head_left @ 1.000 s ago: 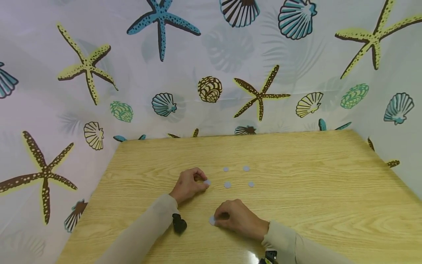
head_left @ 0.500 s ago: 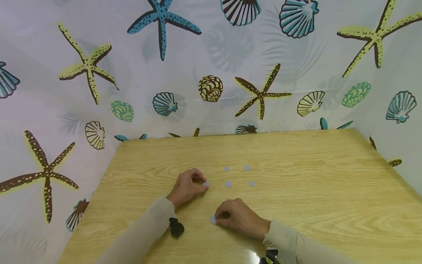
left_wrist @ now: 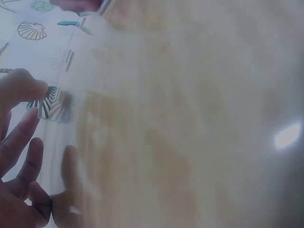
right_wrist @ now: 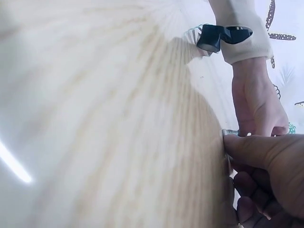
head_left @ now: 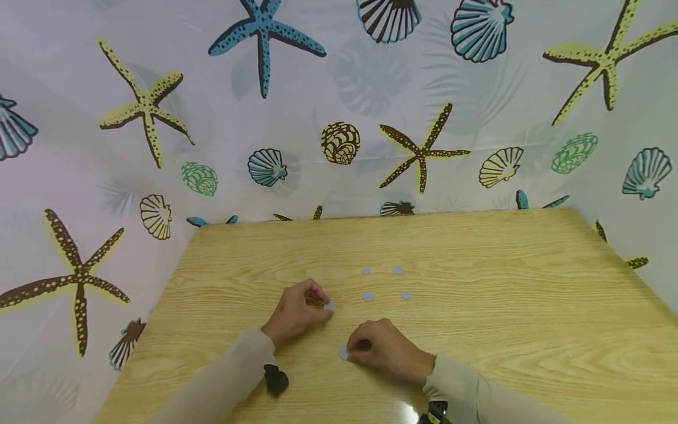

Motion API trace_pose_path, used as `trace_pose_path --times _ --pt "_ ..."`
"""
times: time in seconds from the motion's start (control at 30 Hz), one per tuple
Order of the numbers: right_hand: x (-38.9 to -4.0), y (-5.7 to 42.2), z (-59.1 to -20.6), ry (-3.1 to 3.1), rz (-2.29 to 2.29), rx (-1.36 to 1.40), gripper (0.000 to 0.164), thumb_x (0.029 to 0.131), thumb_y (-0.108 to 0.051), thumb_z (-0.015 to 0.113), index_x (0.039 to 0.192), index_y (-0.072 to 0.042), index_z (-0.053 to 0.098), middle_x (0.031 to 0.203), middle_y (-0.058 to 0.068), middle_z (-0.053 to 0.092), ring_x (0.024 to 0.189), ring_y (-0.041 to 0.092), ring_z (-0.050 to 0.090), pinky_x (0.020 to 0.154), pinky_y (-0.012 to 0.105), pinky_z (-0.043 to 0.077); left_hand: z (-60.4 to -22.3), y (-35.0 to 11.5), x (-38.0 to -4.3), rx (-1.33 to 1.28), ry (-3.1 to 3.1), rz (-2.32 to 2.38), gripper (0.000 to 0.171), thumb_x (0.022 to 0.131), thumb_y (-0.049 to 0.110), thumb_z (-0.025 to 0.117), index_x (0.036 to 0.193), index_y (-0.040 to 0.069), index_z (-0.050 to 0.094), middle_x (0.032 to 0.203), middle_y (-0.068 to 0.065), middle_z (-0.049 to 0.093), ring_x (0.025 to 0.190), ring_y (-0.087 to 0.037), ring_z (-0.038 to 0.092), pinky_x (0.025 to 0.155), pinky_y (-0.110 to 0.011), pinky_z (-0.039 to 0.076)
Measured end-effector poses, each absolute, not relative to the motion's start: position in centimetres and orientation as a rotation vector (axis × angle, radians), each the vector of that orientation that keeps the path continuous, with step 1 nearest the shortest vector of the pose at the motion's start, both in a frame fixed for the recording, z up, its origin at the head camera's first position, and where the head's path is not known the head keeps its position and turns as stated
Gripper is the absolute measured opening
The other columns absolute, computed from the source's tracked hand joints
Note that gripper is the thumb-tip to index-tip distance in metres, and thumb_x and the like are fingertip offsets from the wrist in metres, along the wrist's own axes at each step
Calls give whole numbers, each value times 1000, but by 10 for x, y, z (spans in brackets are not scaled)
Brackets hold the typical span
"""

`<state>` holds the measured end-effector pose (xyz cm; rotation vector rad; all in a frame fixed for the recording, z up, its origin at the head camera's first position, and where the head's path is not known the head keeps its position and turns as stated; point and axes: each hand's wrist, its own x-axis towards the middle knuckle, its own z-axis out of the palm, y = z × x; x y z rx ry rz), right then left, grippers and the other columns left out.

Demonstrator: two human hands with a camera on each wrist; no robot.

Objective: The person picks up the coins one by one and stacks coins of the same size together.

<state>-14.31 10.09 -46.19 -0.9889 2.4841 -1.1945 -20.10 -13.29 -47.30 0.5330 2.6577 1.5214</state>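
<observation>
Drawn back slightly toward the wearer since the first frame, the left hand (head_left: 298, 311) has brought its disc a little nearer the front; the right hand (head_left: 389, 348) stays much where it was. Left thumb and forefinger clamp the rim of a thin, pale grey round disc (head_left: 329, 307), while the other fingers curve loosely, slightly apart, in the left wrist view. Right thumb and fingertip likewise pinch a second disc (head_left: 344, 353), much of its round face jutting past them; the remaining fingers bend inward. Whether either held disc touches the wood cannot be told.

Beyond the hands, four more matte discs lie flat in a loose square: rear-left disc (head_left: 366, 271), rear-right disc (head_left: 398, 270), front-left disc (head_left: 368, 296) and front-right disc (head_left: 405, 295), well apart and slightly unequal in size.

Beneath runs a smooth yellow tabletop (head_left: 508, 282) with streaky wood grain, glossy enough to throw a white glare (head_left: 408, 412) near its front. Plain beige sleeves (head_left: 217, 377) cover both forearms, with a small black camera (head_left: 275, 380) at the left wrist. Softly creased white cloth (head_left: 222, 118) surrounds the table, printed with spotted starfish and ribbed shells.
</observation>
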Motion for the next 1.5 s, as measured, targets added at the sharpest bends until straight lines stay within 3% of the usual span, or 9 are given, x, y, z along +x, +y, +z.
trace_pose_path --times 0.23,0.47,0.7,0.93,1.3,1.5 --pt "-143 101 -461 2481 -1190 -999 10 88 -11 76 97 -7 76 100 0 75 95 8 67 83 21 52 -470 -138 -181 550 2624 1479 28 76 11 87 90 16 63 89 12 70 94 -11 66 93 -37 49" --pt "-143 101 -462 2468 -1210 -997 10 88 -10 76 97 -6 76 100 0 75 95 8 67 83 21 52 -473 -141 -169 590 2575 1490 27 77 9 87 90 14 63 91 11 69 104 -18 64 103 -48 43" --pt "-143 102 -462 2473 -1208 -1001 10 88 -8 76 97 -6 76 100 2 75 94 9 68 82 21 52 -472 -139 -161 666 2500 1480 27 77 9 86 92 12 63 95 9 70 110 -22 63 107 -49 39" --pt "-143 101 -462 2477 -1223 -987 9 87 -9 77 96 -7 76 98 1 75 93 8 68 81 21 52 -471 -136 -153 660 2485 1442 26 78 12 85 92 17 64 95 14 69 105 -14 61 103 -46 42" --pt "-144 101 -463 2464 -1280 -972 8 86 -6 78 94 -7 77 96 0 76 91 7 68 79 22 53 -475 -128 -149 722 2530 1377 21 76 14 87 84 19 69 91 17 70 97 -13 57 90 -39 43" --pt "-144 101 -463 2475 -1276 -975 8 86 -6 78 93 -8 77 96 0 76 91 9 69 78 22 53 -474 -126 -148 709 2573 1305 22 75 17 88 83 23 69 90 21 67 95 -11 53 89 -43 34"
